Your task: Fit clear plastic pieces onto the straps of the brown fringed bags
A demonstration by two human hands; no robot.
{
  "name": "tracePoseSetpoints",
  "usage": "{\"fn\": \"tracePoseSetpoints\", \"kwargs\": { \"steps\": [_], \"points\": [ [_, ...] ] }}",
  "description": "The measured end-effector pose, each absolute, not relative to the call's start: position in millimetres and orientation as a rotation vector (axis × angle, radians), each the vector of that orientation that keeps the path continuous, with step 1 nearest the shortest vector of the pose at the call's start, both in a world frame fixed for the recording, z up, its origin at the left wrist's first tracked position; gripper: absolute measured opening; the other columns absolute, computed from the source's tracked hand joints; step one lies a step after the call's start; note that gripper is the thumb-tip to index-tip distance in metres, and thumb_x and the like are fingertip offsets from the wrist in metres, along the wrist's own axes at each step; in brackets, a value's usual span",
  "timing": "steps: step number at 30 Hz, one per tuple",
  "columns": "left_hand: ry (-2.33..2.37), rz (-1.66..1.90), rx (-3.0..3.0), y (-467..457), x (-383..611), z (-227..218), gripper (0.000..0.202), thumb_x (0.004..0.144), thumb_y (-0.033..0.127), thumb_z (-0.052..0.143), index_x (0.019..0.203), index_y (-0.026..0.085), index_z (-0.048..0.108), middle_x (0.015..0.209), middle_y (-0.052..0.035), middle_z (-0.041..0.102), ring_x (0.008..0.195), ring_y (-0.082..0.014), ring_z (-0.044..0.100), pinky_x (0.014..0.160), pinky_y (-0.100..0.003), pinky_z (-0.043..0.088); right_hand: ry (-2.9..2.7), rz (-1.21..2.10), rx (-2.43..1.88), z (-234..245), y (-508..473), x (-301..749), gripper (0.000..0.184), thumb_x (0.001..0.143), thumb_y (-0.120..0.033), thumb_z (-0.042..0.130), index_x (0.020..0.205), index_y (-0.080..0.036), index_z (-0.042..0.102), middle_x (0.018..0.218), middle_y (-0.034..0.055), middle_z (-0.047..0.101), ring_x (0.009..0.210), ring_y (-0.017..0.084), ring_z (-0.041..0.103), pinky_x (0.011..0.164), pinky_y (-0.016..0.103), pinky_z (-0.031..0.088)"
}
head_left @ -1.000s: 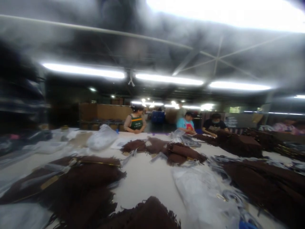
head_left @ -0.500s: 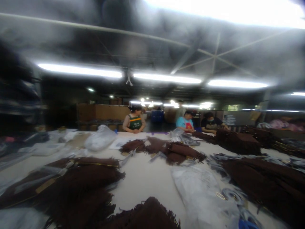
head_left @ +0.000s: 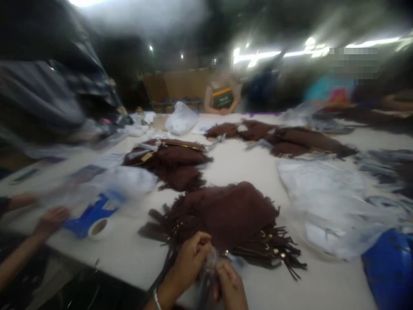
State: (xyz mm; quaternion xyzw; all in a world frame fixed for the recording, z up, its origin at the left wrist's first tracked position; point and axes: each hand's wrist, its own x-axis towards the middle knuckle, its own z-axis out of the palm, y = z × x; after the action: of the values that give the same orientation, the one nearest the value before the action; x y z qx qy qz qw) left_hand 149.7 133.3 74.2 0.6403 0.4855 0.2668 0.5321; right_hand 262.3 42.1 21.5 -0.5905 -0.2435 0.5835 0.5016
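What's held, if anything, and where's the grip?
A grey, translucent piece, probably plastic, held near its upper end between the fingers of the left hand and right hand; blur hides exact contacts.

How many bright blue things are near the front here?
2: a blue tape dispenser on the left, by a co-worker's hand, and a blue object at the right edge. Others may be hidden.
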Motion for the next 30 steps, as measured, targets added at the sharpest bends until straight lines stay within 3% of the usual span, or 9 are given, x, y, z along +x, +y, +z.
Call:
{"fn": "tracePoseSetpoints", "kwargs": {
  "steps": [3,7,12,17,22,27,30],
  "points": [
    [1.239,0.736,1.262,119,140,59,0.034,0.086,0.044,0.056,0.106,0.016,0.059,0.097,-0.0093,0.069,0.081,-0.02,0.066,0.073,-0.029,0.048,-0.53,1.364,-1.413,15,45,260,0.05,0.077,-0.068,0.053,0.07,-0.019,0.057,0.036,-0.0073,0.043,0.036,0.009,0.036,0.042,0.021,0.028],
    [1.262,0.701,1.049,93,134,38,0.043,0.082,0.052,0.06,0.1,0.013,0.061,0.086,-0.0107,0.07,0.074,-0.0203,0.064,0.066,-0.029,0.046,-0.493,1.34,-1.39,19,47,258,0.049,0.076,-0.068,0.055,0.069,-0.019,0.058,0.037,-0.0066,0.044,0.037,0.01,0.036,0.041,0.021,0.027],
    [1.198,0.818,0.913,77,146,30,0.043,0.073,0.05,0.072,0.095,0.014,0.064,0.096,-0.013,0.071,0.084,-0.0218,0.063,0.074,-0.029,0.045,-0.449,1.318,-1.403,16,48,258,0.049,0.073,-0.067,0.059,0.073,-0.018,0.062,0.039,-0.0077,0.039,0.038,0.01,0.034,0.04,0.021,0.026],
    [1.293,0.831,0.93,82,152,31,0.041,0.068,0.051,0.075,0.082,0.013,0.066,0.076,-0.007,0.069,0.069,-0.0175,0.059,0.065,-0.026,0.042,-0.413,1.394,-1.375,11,49,258,0.048,0.072,-0.064,0.062,0.081,-0.017,0.064,0.039,-0.01,0.033,0.035,0.008,0.027,0.037,0.019,0.022],
    [1.256,0.739,0.884,96,142,46,0.034,0.072,0.045,0.074,0.074,0.013,0.062,0.061,-0.0013,0.062,0.055,-0.0114,0.05,0.057,-0.023,0.036,-0.421,1.446,-1.279,14,52,253,0.047,0.071,-0.065,0.064,0.066,-0.018,0.057,0.038,-0.0081,0.039,0.033,0.006,0.029,0.036,0.019,0.023],
    [1.14,0.596,0.79,109,134,63,0.025,0.073,0.035,0.072,0.072,0.012,0.06,0.064,-0.0044,0.065,0.048,-0.0086,0.046,0.05,-0.022,0.032,-0.325,1.494,-1.169,18,52,254,0.044,0.07,-0.059,0.07,0.074,-0.016,0.06,0.05,-0.0043,0.053,0.037,0.004,0.031,0.039,0.018,0.025],
    [1.126,0.53,0.74,112,133,67,0.026,0.071,0.035,0.072,0.069,0.012,0.059,0.061,-0.0035,0.063,0.044,-0.0076,0.043,0.046,-0.021,0.027,-0.272,1.514,-1.147,23,51,258,0.04,0.071,-0.053,0.072,0.071,-0.016,0.059,0.049,-0.0056,0.049,0.038,0.004,0.03,0.041,0.018,0.024]
  ]
}}
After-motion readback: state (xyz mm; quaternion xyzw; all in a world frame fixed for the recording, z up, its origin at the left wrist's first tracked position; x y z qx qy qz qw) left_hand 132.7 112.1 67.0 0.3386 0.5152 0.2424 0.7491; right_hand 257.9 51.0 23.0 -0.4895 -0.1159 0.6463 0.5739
